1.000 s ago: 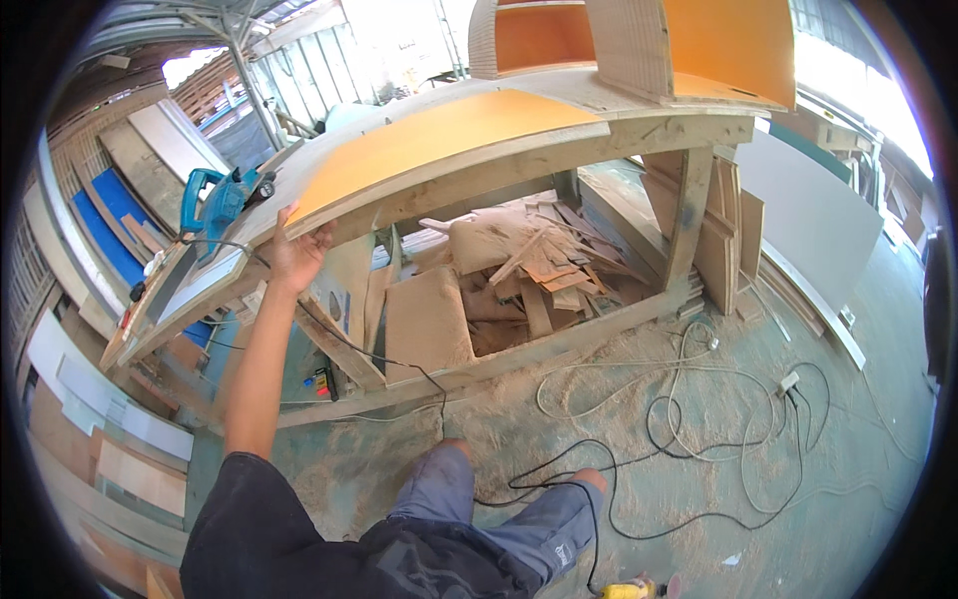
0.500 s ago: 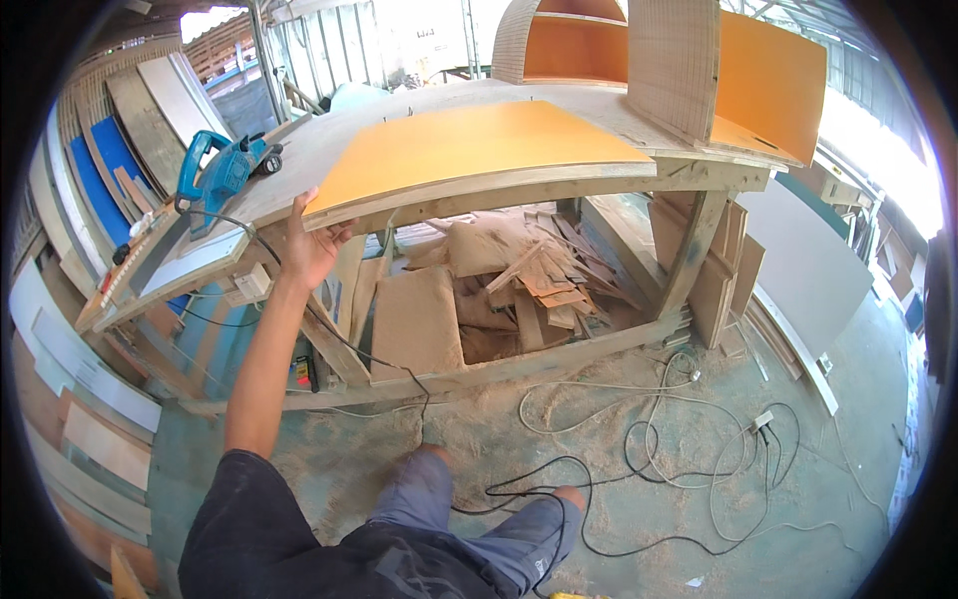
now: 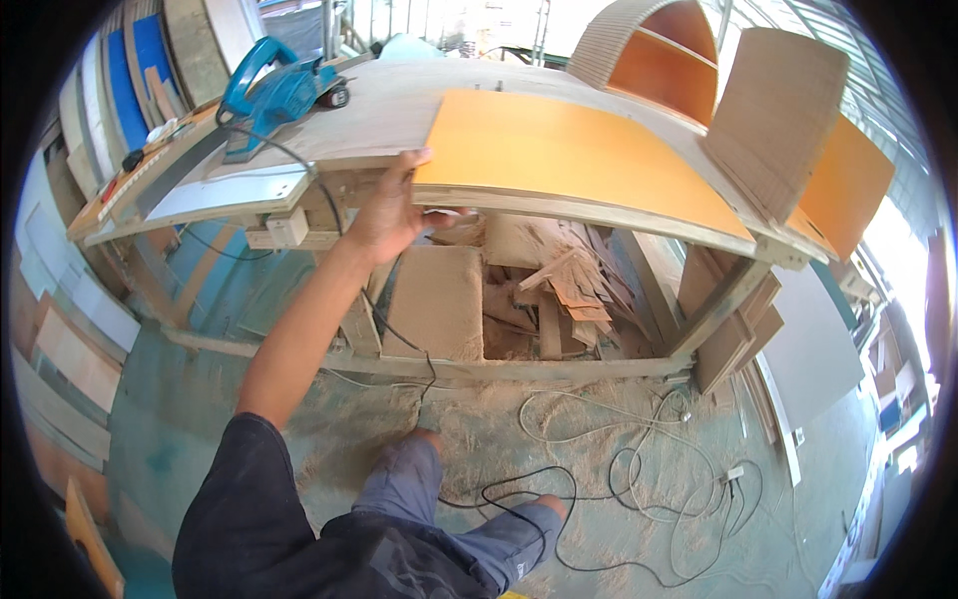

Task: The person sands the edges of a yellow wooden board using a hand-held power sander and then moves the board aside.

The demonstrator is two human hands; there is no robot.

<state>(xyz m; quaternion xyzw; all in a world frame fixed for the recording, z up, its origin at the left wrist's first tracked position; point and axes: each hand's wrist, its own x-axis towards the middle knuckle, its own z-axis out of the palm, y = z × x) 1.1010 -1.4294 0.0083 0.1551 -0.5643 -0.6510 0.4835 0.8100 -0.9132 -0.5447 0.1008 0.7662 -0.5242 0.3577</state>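
My left hand [image 3: 391,214] grips the near left corner of a flat orange-faced board [image 3: 574,145], with a finger at its edge and others underneath. The board lies along the front edge of a wooden workbench [image 3: 384,105], its pale layered edge toward me. To the left of my hand, a teal power planer [image 3: 284,100] stands on the bench, its black cord hanging over the front edge. My right hand is out of the picture.
Curved cabinet pieces with orange insides [image 3: 664,65] stand on the bench's far right. Offcuts and sawdust [image 3: 574,290] fill the space beneath. Cords [image 3: 649,479] snake over the dusty floor. Panels [image 3: 75,270] lean at left, and a large grey sheet [image 3: 808,339] at right.
The orange board has slid right along the bench front, away from the planer, with my left hand still on its corner. The view has shifted too.
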